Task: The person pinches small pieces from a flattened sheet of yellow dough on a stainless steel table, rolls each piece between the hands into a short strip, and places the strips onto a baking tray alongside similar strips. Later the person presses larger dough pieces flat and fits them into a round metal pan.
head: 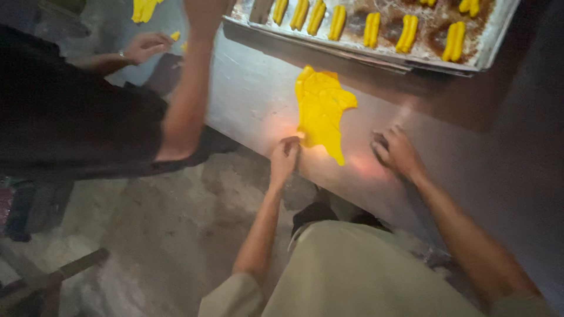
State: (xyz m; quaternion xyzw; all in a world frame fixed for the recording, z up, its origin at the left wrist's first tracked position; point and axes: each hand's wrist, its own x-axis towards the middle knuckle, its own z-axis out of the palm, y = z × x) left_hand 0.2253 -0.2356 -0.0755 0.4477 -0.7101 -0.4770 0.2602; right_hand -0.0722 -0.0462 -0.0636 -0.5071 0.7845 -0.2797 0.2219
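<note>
One flat, irregular sheet of bright yellow dough (320, 108) lies on the smooth metal table (252, 94). The left hand (285, 157) pinches its near edge; the right hand (396, 151) rests curled on the table just right of it, grasping nothing. On the far tray (487, 56) lie nine ridged yellow dough pieces (338, 22). A co-worker's arm (188, 100) reaches in at left.

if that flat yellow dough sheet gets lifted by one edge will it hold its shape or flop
Likely floppy: the yellow dough sheet lies thin and flat on the metal table, with ragged edges and a drawn-out tail. It may stretch or tear where the left hand touches its lower edge. It probably clings somewhat to the surface, and looks light.
</note>
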